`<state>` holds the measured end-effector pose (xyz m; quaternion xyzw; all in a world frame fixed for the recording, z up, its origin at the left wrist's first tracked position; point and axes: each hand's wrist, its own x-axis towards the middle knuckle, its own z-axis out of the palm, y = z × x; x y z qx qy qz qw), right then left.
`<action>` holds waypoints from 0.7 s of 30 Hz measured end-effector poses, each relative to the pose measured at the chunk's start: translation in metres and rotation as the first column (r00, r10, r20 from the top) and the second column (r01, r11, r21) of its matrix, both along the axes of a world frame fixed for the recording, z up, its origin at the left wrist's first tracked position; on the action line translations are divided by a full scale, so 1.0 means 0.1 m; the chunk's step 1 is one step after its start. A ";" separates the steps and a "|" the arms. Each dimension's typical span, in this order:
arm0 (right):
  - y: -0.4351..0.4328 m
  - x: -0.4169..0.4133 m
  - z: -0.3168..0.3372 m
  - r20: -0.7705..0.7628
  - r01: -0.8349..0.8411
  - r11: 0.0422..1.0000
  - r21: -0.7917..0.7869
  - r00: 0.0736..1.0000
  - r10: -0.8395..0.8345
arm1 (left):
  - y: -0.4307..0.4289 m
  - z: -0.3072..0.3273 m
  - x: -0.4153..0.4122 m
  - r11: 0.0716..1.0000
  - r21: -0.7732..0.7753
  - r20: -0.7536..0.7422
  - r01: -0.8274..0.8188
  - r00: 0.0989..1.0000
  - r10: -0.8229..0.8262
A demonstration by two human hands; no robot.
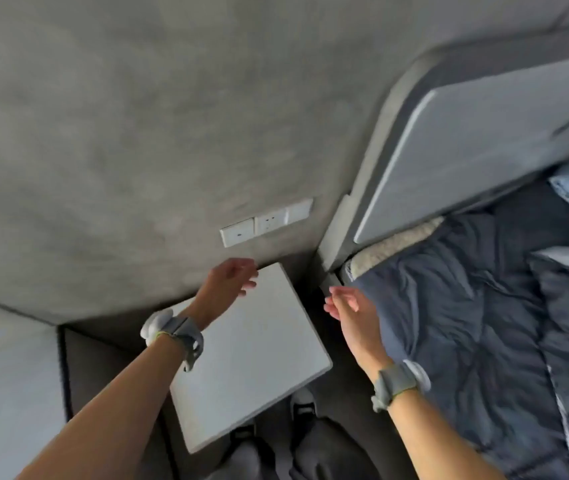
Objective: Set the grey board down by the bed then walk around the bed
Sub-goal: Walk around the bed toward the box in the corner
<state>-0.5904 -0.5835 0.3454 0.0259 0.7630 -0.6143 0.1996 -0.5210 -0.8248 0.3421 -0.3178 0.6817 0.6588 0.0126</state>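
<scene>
Nearest, both forearms reach forward, each with a grey wrist strap; feet and trouser legs show at the bottom edge. The board (252, 355) lies flat and low in the gap between the wall and the bed (456, 341), its far corner near the wall, its near end by the feet; whether it rests on the floor or on something low I cannot tell. Left hand (229, 280) hovers at the board's far-left corner, fingers (250, 284) spread and loose, not gripping; blur hides whether they touch it. Right hand (349, 308) is above the gap just beside the bed edge, fingers apart, holding nothing. So setting down looks done, with both hands off or coming off. Further out sit the dark duvet, headboard (477, 150) and wall sockets (265, 221). Left to do: walk around the bed, not yet begun.
</scene>
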 end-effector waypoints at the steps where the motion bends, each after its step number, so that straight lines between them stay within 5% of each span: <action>1: 0.14 0.04 0.10 -0.020 0.069 0.997 -0.018 0.997 -0.069 | 0.05 0.14 -0.05 0.999 -0.003 -0.025 0.038 0.999 -0.038; 7: 0.98 0.29 0.39 -0.104 0.406 0.911 -0.068 0.905 -0.411 | 0.42 0.45 -0.29 0.994 -0.005 -0.070 0.107 0.992 -0.107; 11: 1.80 0.83 0.29 -0.043 0.645 0.763 -0.046 0.762 -0.646 | 1.28 0.41 -0.49 0.945 0.000 -0.036 0.327 0.944 -0.327; 13: 2.38 1.31 0.24 -0.029 0.772 0.630 -0.089 0.630 -0.776 | 2.13 0.43 -0.57 0.856 0.000 0.001 0.517 0.856 -0.517; 16: 2.80 1.66 0.25 -0.027 0.820 0.563 -0.103 0.564 -0.826 | 2.84 0.48 -0.54 0.769 0.009 -0.029 0.640 0.768 -0.639; 17: 3.29 2.14 0.27 -0.047 0.897 0.428 -0.115 0.425 -0.904 | 3.61 0.52 -0.36 0.666 0.026 -0.024 0.745 0.667 -0.745; 21: 3.90 2.75 0.38 -0.076 0.951 0.287 -0.113 0.280 -0.957 | 4.68 0.70 -0.04 0.549 0.075 -0.062 0.832 0.553 -0.831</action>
